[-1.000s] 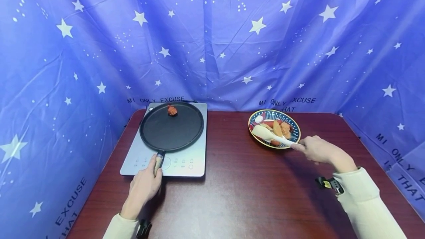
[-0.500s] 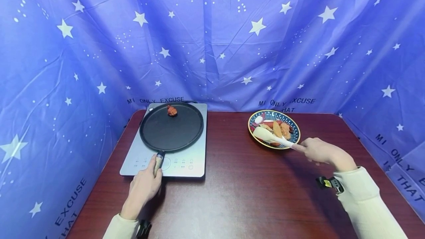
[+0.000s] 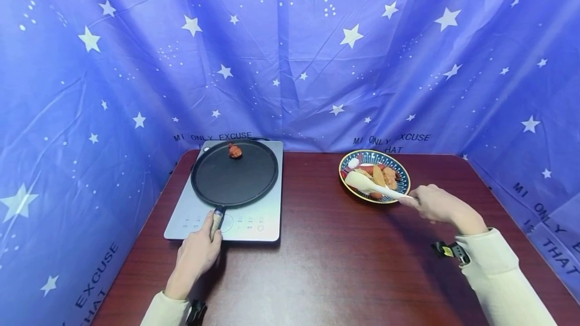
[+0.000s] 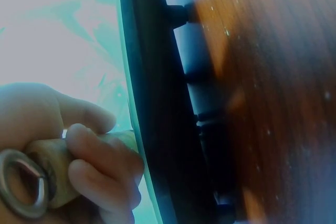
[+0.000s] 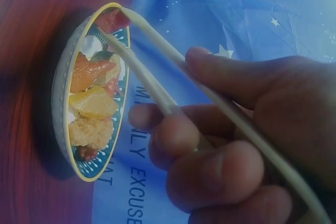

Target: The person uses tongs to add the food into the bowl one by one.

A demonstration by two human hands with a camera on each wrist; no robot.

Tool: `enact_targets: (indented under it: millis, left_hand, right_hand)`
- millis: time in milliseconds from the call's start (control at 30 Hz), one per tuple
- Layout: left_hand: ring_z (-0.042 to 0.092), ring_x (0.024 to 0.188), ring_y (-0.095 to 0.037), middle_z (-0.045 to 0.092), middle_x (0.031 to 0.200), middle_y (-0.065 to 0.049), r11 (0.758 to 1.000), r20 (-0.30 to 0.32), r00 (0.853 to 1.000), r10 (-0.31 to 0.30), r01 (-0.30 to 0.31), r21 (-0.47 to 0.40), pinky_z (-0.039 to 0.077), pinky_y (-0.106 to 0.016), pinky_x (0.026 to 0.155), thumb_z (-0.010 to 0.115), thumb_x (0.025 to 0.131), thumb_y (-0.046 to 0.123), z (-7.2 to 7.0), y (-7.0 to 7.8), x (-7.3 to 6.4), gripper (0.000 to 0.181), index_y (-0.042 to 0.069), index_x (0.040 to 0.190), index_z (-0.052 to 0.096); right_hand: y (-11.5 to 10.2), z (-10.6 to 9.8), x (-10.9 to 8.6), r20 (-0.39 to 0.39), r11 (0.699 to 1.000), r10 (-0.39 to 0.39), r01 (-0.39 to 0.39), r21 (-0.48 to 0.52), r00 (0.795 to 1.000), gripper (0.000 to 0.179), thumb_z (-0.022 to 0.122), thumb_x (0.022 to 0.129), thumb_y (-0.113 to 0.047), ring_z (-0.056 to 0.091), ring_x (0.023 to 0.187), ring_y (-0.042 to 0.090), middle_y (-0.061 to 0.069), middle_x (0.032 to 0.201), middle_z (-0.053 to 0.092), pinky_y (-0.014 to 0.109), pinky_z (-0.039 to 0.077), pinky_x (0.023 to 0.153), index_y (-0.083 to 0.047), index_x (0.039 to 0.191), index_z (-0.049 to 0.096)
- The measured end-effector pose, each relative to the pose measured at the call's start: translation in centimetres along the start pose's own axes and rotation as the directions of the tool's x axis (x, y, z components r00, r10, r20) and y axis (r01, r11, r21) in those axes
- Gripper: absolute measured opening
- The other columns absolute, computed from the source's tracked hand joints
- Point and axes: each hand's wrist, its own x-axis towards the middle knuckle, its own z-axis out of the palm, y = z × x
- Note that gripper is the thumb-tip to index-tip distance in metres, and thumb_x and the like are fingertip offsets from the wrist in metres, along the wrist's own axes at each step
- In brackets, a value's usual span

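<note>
My left hand (image 3: 198,251) grips the handle (image 3: 217,219) of a flat black round pan (image 3: 233,180). A metal ring (image 4: 23,183) at the handle's end shows in the left wrist view. One reddish-brown piece of food (image 3: 235,150) lies near the pan's far rim. On the right, my right hand (image 3: 441,208) holds cream-coloured tongs (image 3: 359,180) over a patterned bowl (image 3: 393,161) with a yellow rim. Seen from the right wrist, the two tong arms (image 5: 147,80) stand apart, their tips around a red piece (image 5: 113,20) at the bowl's end. A yellow wedge (image 5: 94,103) and a crumbly fried piece (image 5: 92,132) lie nearby.
The pan rests on a silver induction cooker (image 3: 254,228) at the left of a dark red wooden table (image 3: 312,245). Blue curtains (image 3: 290,64) with white stars close off the back and both sides. A cable runs behind the cooker.
</note>
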Motion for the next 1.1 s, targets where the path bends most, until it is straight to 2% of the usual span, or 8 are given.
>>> enact_targets:
  millis: [300,533,700,833,1100]
  left_hand:
    - [0.061,0.075,-0.043,0.063,0.097,-0.031,1.000,0.000,1.000,-0.003,0.003,-0.002,0.045,-0.053,0.063,0.047,0.093,0.026,0.2,0.0,-0.1,0.056,0.008,0.145,0.035]
    - [0.061,0.075,-0.043,0.062,0.097,-0.032,1.000,0.003,1.000,0.001,-0.001,-0.002,0.045,-0.054,0.062,0.047,0.093,0.026,0.1,0.0,-0.1,0.056,0.008,0.145,0.035]
    - [0.061,0.075,-0.043,0.063,0.096,-0.031,1.000,-0.005,1.000,0.002,-0.002,-0.004,0.045,-0.054,0.062,0.047,0.093,0.026,0.2,-0.1,-0.1,0.056,0.008,0.144,0.035]
    - [0.061,0.072,-0.042,0.063,0.095,-0.031,1.000,-0.005,1.000,0.003,-0.003,0.002,0.045,-0.053,0.060,0.047,0.093,0.026,0.2,-0.1,0.0,0.056,0.008,0.144,0.035]
    - [0.061,0.072,-0.042,0.063,0.095,-0.030,1.000,-0.011,1.000,0.005,-0.005,0.005,0.045,-0.052,0.060,0.047,0.092,0.027,0.2,-0.1,0.0,0.056,0.008,0.144,0.035]
  right_hand:
    - [0.9,-0.2,-0.2,0.001,0.999,0.019,-0.019,0.029,1.000,0.038,0.051,0.096,-0.040,0.049,0.040,0.011,-0.001,0.051,0.050,0.029,0.043,0.046,-0.009,0.076,0.059]
    - [1.5,-0.5,-0.6,-0.017,0.998,0.016,-0.015,0.055,1.000,0.032,0.053,0.096,-0.034,0.050,0.039,0.012,0.000,0.051,0.050,0.030,0.043,0.044,-0.007,0.080,0.063]
    - [2.1,-0.6,-0.8,-0.031,0.998,0.040,-0.038,0.052,0.999,0.040,0.051,0.095,-0.043,0.049,0.039,0.012,0.001,0.050,0.050,0.030,0.043,0.044,-0.010,0.075,0.061]
    - [2.5,-0.4,-0.8,-0.044,0.997,0.051,-0.049,0.056,0.998,0.041,0.052,0.095,-0.044,0.048,0.039,0.012,-0.001,0.050,0.049,0.030,0.042,0.043,-0.009,0.076,0.061]
    - [2.3,-0.4,-1.1,-0.110,0.999,0.042,-0.039,0.034,0.993,0.041,0.051,0.096,-0.043,0.048,0.040,0.012,-0.004,0.047,0.045,0.030,0.039,0.045,-0.005,0.089,0.066]
